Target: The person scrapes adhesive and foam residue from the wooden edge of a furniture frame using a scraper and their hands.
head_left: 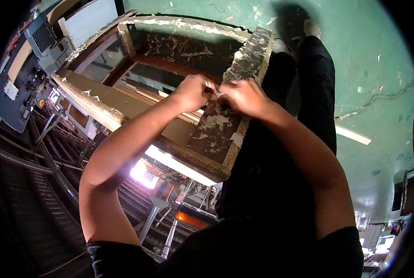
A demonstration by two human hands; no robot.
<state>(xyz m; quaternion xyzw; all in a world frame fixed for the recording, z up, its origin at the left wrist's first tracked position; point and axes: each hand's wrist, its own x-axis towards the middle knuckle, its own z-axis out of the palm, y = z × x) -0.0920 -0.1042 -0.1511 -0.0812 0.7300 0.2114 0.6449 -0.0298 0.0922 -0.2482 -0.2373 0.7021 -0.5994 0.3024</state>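
My left hand (192, 94) and my right hand (245, 96) come together over a dark wooden board (219, 127) with pale, flaky residue stuck to it. Both hands are closed, fingertips pinched and almost touching each other. A small whitish scrap (218, 94) shows between them, but whether either hand grips it I cannot make out. The board forms the near right side of a large open wooden frame (89, 103), whose edges are crusted with the same pale residue. Inside the frame are crossbars and long thin strips, partly covered by my left forearm.
Green floor (373, 51) with scattered scraps lies to the right, along with a pale wooden strip (354, 134). My legs (318, 83) stand beside the frame. A grey machine (42, 37) is at the far left. Dark rollers or rails (35, 208) and a bright lamp (143, 174) show at lower left.
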